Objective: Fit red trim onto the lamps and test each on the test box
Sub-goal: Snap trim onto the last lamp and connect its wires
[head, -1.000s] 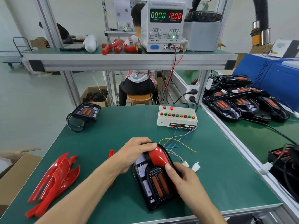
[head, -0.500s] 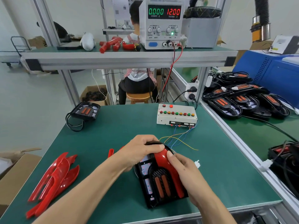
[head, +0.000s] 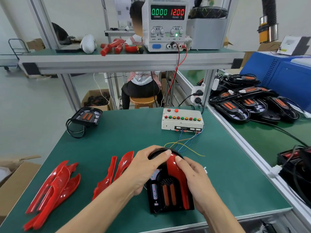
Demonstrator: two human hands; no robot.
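Black lamp [head: 165,194] lies near-centre on green table [head: 117,132], red trim [head: 175,167] seated along its right side. Left hand [head: 144,167] curls over the lamp's far-left end; right hand [head: 193,175] wraps its right edge, thumb on the trim. Loose trim pieces [head: 116,174] just left, a trim pile [head: 53,187] further left. Test box [head: 182,121] far right, coloured wires [head: 185,145] running toward the lamp. Spare lamp [head: 87,116] far left. Power supply [head: 166,24] on the shelf reads 0.000 CURRENT A, 12.00 VOLTAGE V. Lamp stack [head: 252,103] on the right bench.

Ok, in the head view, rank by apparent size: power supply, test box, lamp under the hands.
1. Lamp, though it's nearest the camera.
2. Power supply looks about the same size; unsure.
3. Test box, smallest.
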